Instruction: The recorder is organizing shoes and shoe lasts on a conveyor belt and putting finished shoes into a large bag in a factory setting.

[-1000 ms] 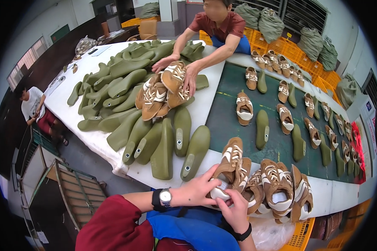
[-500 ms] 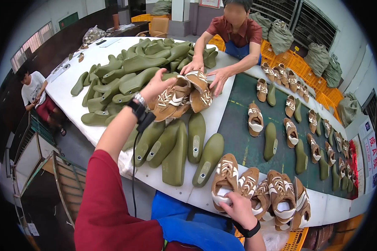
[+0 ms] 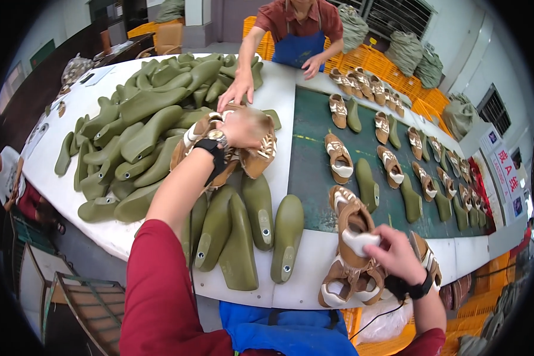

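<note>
My right hand (image 3: 394,255) grips the white heel of a brown sneaker (image 3: 350,219) with white stripes, at the front edge of the table. The sneaker is raised above other brown sneakers (image 3: 333,291). My left hand (image 3: 242,127) lies over a heap of brown sneakers (image 3: 260,157) in the middle; motion blurs its fingers, so their grip cannot be made out. A co-worker's hand (image 3: 238,92) reaches to the far side of that heap. Just in front of it lie several green shoe lasts (image 3: 288,237).
A large pile of green shoe lasts (image 3: 154,98) covers the left of the white table (image 3: 110,240). To the right, sneakers and lasts stand in rows on a green belt (image 3: 311,178). Orange crates (image 3: 356,62) line the far side. Another person (image 3: 9,172) sits at the left.
My right hand has lifted the sneaker and moved to the right. My left hand has come down over the heap. One of the co-worker's hands has drawn back from it. The view has shifted.
</note>
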`<state>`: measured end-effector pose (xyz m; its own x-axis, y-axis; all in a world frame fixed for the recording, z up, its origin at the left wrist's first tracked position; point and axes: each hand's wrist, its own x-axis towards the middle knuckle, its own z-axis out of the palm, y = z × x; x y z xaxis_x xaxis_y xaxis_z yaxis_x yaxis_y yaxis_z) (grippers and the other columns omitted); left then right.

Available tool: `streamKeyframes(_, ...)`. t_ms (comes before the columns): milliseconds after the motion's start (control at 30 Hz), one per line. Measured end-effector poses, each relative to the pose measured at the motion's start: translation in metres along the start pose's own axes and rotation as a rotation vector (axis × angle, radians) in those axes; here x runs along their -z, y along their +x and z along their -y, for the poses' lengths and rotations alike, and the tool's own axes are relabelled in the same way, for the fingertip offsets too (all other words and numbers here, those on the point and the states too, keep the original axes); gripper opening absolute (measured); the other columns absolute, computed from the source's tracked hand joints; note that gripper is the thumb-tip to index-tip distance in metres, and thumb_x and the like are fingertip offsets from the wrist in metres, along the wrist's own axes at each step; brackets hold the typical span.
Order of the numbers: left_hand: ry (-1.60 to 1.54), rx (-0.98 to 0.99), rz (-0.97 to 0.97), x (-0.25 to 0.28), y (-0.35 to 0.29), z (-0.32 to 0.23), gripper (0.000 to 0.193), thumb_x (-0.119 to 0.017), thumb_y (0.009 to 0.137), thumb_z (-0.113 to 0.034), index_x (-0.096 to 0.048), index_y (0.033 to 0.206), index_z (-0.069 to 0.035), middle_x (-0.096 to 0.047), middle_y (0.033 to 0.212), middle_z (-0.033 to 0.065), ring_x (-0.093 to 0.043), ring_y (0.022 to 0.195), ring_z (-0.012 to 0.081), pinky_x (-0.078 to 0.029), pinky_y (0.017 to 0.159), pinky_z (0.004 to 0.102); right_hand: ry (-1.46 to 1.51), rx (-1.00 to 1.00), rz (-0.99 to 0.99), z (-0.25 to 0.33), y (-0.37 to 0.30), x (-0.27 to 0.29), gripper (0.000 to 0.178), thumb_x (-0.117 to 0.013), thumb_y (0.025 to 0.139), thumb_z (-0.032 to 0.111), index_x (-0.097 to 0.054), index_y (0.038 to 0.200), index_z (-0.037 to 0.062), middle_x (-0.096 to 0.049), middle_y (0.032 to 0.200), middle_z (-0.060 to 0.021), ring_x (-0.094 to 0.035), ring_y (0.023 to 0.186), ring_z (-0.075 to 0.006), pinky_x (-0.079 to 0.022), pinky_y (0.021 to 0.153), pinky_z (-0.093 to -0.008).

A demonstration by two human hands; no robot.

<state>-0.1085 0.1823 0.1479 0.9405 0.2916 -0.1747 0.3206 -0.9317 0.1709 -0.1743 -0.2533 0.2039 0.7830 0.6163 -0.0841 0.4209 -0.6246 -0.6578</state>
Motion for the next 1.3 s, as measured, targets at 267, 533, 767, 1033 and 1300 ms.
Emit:
streamKeyframes(267, -0.067, -0.168, -0.14, -0.032, -0.014, 0.031, 0.063, -0.069, 0.065, -0.047, -0.056, 0.119, -0.018, -0.027, 0.143, 0.0149, -0.012, 0.134, 0.0419, -0.023, 0.107, 0.0483, -0.123, 0.053, 0.08, -0.002, 0.005, -0.04, 0.034, -0.073, 0.072, 0.027, -0.06, 0.089, 0.0001, -0.06, 0.068, -0.0152, -0.061, 0.059, -0.0249, -0.048, 0.055, -0.0334)
streamKeyframes(533, 0.026, -0.207, -0.134, -0.038, -0.003, 0.035, 0.062, -0.068, 0.066, -0.047, -0.055, 0.12, -0.018, -0.027, 0.143, 0.0151, -0.013, 0.132, 0.0452, -0.02, 0.108, 0.0504, -0.17, 0.096, 0.178, -0.014, -0.023, -0.097, 0.032, -0.067, 0.075, 0.031, -0.058, 0.082, 0.0011, -0.061, 0.071, -0.018, -0.06, 0.066, -0.036, -0.048, 0.06, -0.0414)
streamKeyframes(767, 0.008, -0.217, -0.197, -0.037, -0.003, 0.037, 0.057, -0.06, 0.074, -0.053, -0.056, 0.12, -0.019, -0.036, 0.139, 0.0139, -0.017, 0.134, 0.0394, -0.017, 0.109, 0.0465, -0.128, 0.271, 0.409, -0.024, -0.02, -0.121, 0.029, -0.064, 0.078, 0.028, -0.057, 0.085, 0.0014, -0.062, 0.073, -0.018, -0.061, 0.071, -0.0362, -0.049, 0.065, -0.0436)
streamKeyframes(1033, -0.136, -0.292, -0.259, -0.041, 0.028, 0.073, 0.044, -0.065, 0.073, -0.026, -0.058, 0.114, -0.012, -0.051, 0.122, 0.0106, -0.041, 0.118, 0.0328, -0.034, 0.099, 0.0399, 0.461, -0.158, 0.359, 0.032, 0.184, -0.081, 0.059, -0.058, 0.083, 0.047, -0.049, 0.118, 0.0015, -0.054, 0.116, -0.0148, -0.056, 0.1, -0.0248, -0.047, 0.079, -0.0399)
streamKeyframes(1300, -0.075, 0.248, -0.191, 0.003, 0.01, 0.071, 0.125, -0.074, 0.051, -0.065, -0.009, 0.145, -0.016, -0.01, 0.146, 0.0264, -0.013, 0.135, 0.0416, -0.02, 0.107, 0.0481, 0.712, -0.423, 0.45, 0.02, 0.337, -0.184, 0.111, -0.048, 0.063, 0.083, -0.017, 0.143, 0.0127, -0.013, 0.146, -0.0243, -0.017, 0.133, -0.0432, -0.021, 0.099, -0.0631)
